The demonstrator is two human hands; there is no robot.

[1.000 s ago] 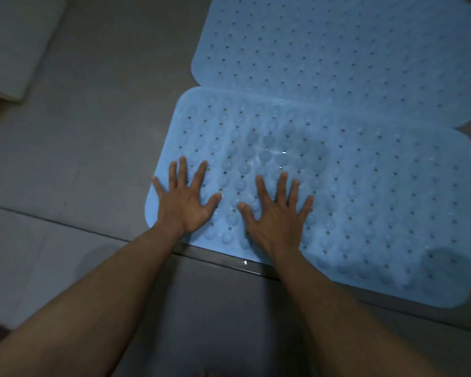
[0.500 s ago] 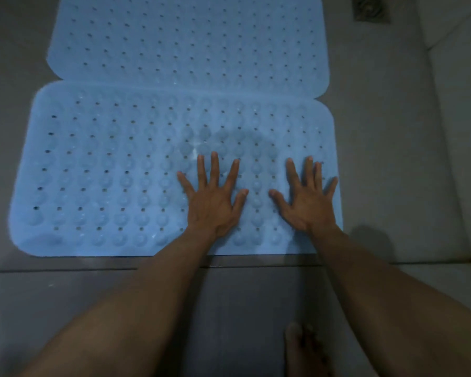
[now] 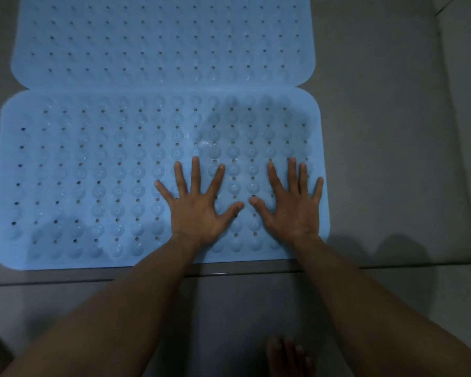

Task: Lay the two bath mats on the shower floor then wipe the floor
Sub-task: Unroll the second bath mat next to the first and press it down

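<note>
I see both hands flat, fingers spread — left hand (image 3: 195,213) and right hand (image 3: 294,210) pressing the near mat (image 3: 93,172) (far mat (image 3: 161,42) touching behind).

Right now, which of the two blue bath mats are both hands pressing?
The nearer mat: the left hand and right hand lie flat on its right end. The farther mat has no hand on it.
</note>
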